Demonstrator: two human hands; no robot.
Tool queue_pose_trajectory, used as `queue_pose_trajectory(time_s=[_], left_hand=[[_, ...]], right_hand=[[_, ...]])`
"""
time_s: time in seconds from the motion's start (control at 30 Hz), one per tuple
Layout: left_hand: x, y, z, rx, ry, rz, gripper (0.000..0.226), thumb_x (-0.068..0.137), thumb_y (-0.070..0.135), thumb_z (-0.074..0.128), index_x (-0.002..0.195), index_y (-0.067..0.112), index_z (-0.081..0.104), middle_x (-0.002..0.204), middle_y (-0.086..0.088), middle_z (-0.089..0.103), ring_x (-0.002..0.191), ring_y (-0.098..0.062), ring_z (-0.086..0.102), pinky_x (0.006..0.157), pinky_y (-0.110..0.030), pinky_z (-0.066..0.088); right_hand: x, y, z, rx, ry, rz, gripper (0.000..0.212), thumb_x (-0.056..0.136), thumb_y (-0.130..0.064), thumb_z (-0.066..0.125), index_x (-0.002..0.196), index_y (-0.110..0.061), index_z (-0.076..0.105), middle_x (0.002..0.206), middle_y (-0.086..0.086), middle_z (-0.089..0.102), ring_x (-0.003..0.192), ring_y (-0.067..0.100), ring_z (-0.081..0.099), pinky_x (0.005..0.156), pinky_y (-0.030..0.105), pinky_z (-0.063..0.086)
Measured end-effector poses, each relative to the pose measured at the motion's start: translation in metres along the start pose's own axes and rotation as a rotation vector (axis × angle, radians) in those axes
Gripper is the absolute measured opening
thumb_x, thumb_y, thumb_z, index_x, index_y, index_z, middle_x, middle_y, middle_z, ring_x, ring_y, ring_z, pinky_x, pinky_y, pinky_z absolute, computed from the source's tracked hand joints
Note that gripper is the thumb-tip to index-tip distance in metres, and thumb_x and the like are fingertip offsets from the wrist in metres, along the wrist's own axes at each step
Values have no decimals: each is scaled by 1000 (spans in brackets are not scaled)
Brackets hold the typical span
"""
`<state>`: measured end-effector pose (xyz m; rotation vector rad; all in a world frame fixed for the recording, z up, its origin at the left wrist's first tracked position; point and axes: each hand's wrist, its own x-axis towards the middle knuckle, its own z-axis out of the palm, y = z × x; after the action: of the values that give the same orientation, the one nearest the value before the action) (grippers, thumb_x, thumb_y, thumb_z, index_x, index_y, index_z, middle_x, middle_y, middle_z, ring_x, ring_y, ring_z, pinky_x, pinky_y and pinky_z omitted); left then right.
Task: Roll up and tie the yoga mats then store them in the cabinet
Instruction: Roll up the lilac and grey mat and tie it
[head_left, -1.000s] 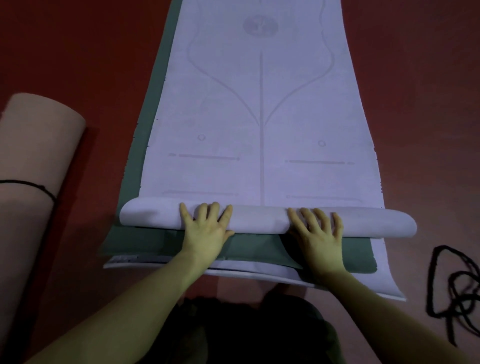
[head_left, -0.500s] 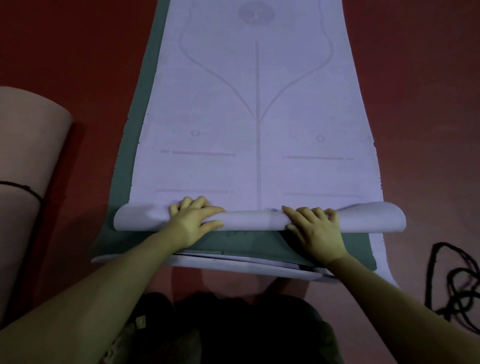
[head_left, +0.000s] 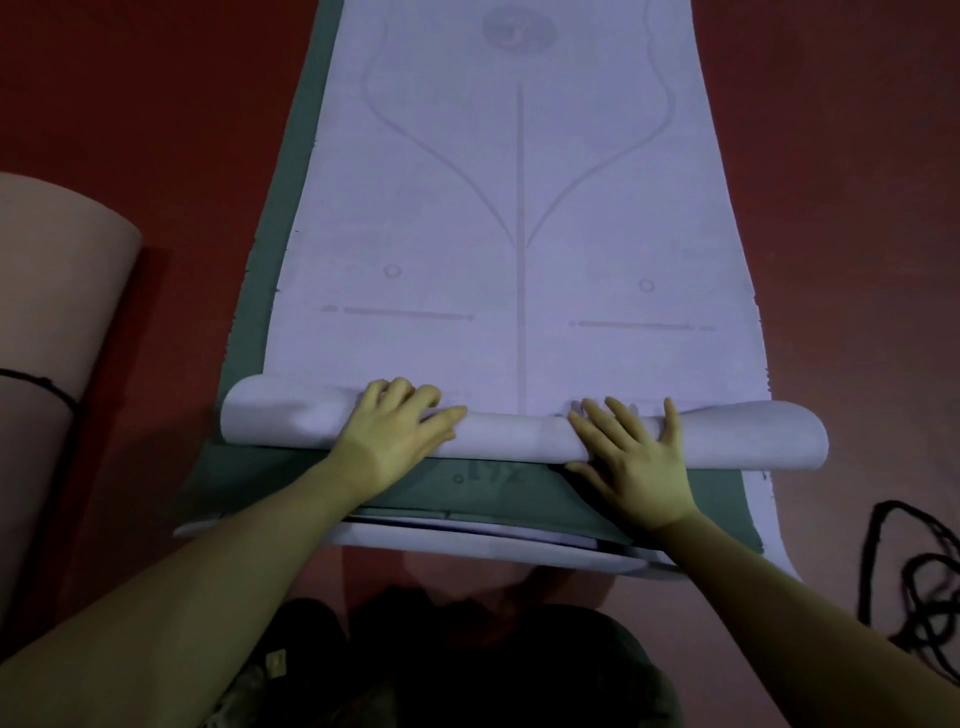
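A lilac yoga mat (head_left: 519, 208) with printed guide lines lies stretched away from me, its near end wound into a thin roll (head_left: 509, 434). It rests on a dark green mat (head_left: 270, 249), with another pale mat edge (head_left: 467, 540) underneath. My left hand (head_left: 397, 434) curls over the top of the roll left of centre. My right hand (head_left: 634, 452) presses on the roll right of centre with fingers spread and straight.
A rolled pink mat (head_left: 47, 332), tied with a black cord, lies at the left. A loose black cord (head_left: 919, 577) is tangled on the red floor (head_left: 130, 104) at the right. My dark-clothed knees are at the bottom edge.
The roll has turned a little farther up the lilac mat. My right fingers have gone from curled to spread flat; my left hand stays curled over the roll.
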<state>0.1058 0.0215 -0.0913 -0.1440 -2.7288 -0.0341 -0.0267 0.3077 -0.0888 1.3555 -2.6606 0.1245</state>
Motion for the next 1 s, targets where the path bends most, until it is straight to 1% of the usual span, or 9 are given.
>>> queue_pose_trajectory(time_s=[0.1, 0.23, 0.4, 0.47, 0.53, 0.67, 0.8, 0.9, 1.0], left_hand=[[-6, 9, -1, 61, 43, 52, 35, 92, 42, 47, 118, 19, 53, 102, 1, 59, 81, -25, 49, 70, -34, 44], [-8, 11, 1, 67, -59, -17, 52, 86, 48, 44, 127, 15, 47, 104, -3, 64, 85, -26, 47, 76, -36, 48], [11, -6, 2, -20, -199, -35, 54, 82, 54, 39, 121, 21, 55, 89, 0, 63, 76, -26, 46, 59, -33, 48], [15, -10, 2, -53, -239, -33, 55, 82, 54, 39, 117, 19, 63, 87, -1, 62, 69, -29, 51, 55, -32, 47], [19, -13, 2, -56, -276, -21, 56, 82, 54, 38, 115, 18, 66, 86, -2, 62, 66, -29, 53, 53, -32, 46], [24, -11, -2, -36, -291, -48, 57, 81, 54, 38, 110, 17, 69, 88, -4, 60, 67, -29, 54, 53, -34, 46], [32, -2, -11, 80, -275, -127, 55, 82, 49, 38, 105, 12, 71, 84, -7, 62, 64, -29, 55, 55, -34, 44], [33, 4, -10, 133, -289, -114, 56, 83, 49, 37, 117, 17, 68, 85, -11, 65, 68, -33, 61, 68, -44, 52], [31, 11, -5, 152, -365, -115, 56, 82, 51, 34, 122, 27, 64, 92, -16, 66, 79, -40, 64, 77, -59, 49]], right_hand=[[6, 3, 1, 47, -30, -5, 61, 98, -59, 23, 124, -22, 64, 129, -1, 61, 119, 23, 58, 102, 66, 21], [13, 8, 0, 68, -43, 23, 67, 97, -63, 16, 119, -24, 66, 122, 3, 63, 110, 27, 57, 99, 65, 27], [18, 1, -1, -75, 122, 57, 46, 91, -55, 38, 120, -26, 59, 92, 11, 59, 79, 32, 57, 95, 59, 31], [16, -2, 0, -95, 164, 24, 40, 90, -50, 44, 121, -27, 53, 94, 13, 60, 84, 32, 59, 95, 61, 32], [15, -2, 3, -124, 160, -8, 44, 88, -54, 47, 124, -28, 51, 102, 15, 61, 93, 34, 59, 98, 64, 29], [26, 12, 11, -123, 185, -56, 42, 90, -55, 44, 123, -29, 51, 96, 9, 65, 85, 31, 63, 93, 63, 39], [51, 25, 9, -68, 167, -103, 47, 96, -55, 35, 110, -28, 69, 79, 2, 66, 66, 28, 62, 81, 52, 52], [57, 27, 11, -72, 149, -90, 49, 92, -55, 37, 109, -26, 72, 79, 4, 66, 68, 30, 63, 84, 57, 49], [55, 25, 12, -104, 172, -84, 46, 96, -54, 36, 112, -26, 69, 88, 4, 66, 80, 30, 61, 92, 61, 41]])
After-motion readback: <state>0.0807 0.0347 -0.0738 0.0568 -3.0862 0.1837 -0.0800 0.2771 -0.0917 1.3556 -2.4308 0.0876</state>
